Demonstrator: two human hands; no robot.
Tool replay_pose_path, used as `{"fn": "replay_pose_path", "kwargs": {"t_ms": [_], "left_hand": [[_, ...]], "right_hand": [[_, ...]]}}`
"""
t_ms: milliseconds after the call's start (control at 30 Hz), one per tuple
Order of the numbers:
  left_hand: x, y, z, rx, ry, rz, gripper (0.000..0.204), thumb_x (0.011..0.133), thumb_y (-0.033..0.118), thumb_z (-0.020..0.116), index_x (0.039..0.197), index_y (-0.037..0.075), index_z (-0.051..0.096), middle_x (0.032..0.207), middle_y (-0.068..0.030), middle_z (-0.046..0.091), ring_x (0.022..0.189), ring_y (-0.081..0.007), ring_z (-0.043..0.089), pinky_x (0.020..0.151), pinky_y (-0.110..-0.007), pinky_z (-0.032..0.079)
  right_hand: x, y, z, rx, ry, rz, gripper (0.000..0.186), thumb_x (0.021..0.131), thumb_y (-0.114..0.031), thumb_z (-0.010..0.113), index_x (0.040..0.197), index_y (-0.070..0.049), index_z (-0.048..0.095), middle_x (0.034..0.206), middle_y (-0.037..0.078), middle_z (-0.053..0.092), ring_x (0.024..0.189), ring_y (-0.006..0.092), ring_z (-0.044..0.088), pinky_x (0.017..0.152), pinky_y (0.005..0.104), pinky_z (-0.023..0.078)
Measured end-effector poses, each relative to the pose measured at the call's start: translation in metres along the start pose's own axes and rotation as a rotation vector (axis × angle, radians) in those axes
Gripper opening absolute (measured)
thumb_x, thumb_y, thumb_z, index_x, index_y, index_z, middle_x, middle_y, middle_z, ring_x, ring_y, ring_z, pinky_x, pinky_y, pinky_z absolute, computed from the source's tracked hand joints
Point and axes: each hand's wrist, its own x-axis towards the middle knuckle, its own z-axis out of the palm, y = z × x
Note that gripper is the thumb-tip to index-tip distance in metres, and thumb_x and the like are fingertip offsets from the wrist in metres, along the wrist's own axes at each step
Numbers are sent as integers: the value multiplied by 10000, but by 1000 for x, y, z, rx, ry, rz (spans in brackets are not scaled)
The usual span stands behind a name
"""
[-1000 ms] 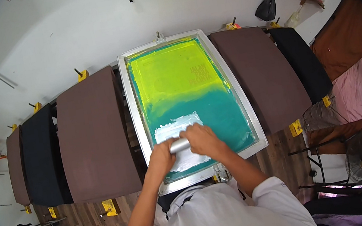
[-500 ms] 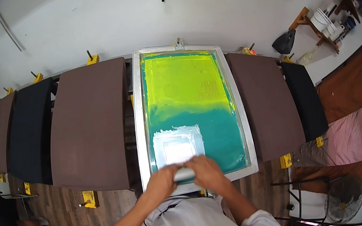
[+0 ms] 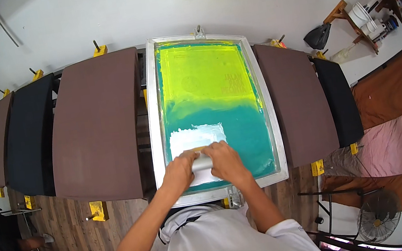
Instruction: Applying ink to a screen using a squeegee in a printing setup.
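A screen-printing frame [image 3: 152, 107] with a silvery metal rim lies flat before me. Its mesh is yellow-green [image 3: 198, 71] at the far end and teal [image 3: 246, 134] at the near end. Both my hands grip a squeegee [image 3: 201, 164] with a pale handle, low on the mesh and left of its middle. My left hand [image 3: 180, 171] wraps the left end and my right hand [image 3: 225, 162] the right, thumbs toward each other. White ink [image 3: 195, 136] spreads on the mesh just beyond the squeegee, and more white shows on its near side. The blade is mostly hidden.
Brown boards [image 3: 100, 127] and black boards [image 3: 31, 140] flank the frame, with yellow clamps [image 3: 98, 211] at their ends. A wall shelf [image 3: 352, 27] holds white containers at right. A fan [image 3: 378, 216] stands lower right. Someone's legs [image 3: 35, 249] show at lower left.
Both hands have pushed the squeegee away from me over the white ink, leaving white on its near side. The whole view has shifted slightly, so the frame sits higher in the picture.
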Motion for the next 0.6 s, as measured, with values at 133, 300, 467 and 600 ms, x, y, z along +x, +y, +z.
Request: {"fn": "replay_pose_path", "kwargs": {"t_ms": [133, 300, 467, 600], "left_hand": [[-33, 8, 8, -39, -42, 5, 520, 650, -124, 642, 1149, 19, 621, 1079, -198, 658, 923, -408, 661, 825, -460, 546], [-46, 27, -4, -34, -263, -62, 506, 665, -94, 626, 1162, 0, 646, 1033, -259, 674, 903, -422, 670, 838, -463, 549], [-9, 9, -2, -90, -10, -7, 538, 669, -121, 602, 1188, 17, 636, 1154, -224, 654, 998, -412, 646, 881, -435, 534], [-29, 2, 19, 38, 53, 95, 541, 694, -114, 622, 1215, 34, 625, 1301, -189, 581, 1124, -384, 610, 905, -415, 545]], "right_hand": [[-40, -13, 8, 26, -4, 46, 522, 610, 48, 690, 1123, -44, 659, 1122, 161, 633, 1061, 354, 571, 919, 435, 497], [-56, -20, -11, 62, -176, 86, 480, 625, 34, 681, 1096, -52, 675, 1093, 155, 648, 1055, 353, 581, 924, 436, 492], [-15, -14, -19, -19, -47, 59, 458, 681, 44, 628, 1120, -82, 668, 1029, 130, 645, 1009, 348, 592, 834, 448, 506], [-36, -8, 10, 11, 70, 18, 535, 642, 87, 648, 1157, -55, 623, 1134, 130, 588, 1074, 359, 542, 888, 443, 493]]}}
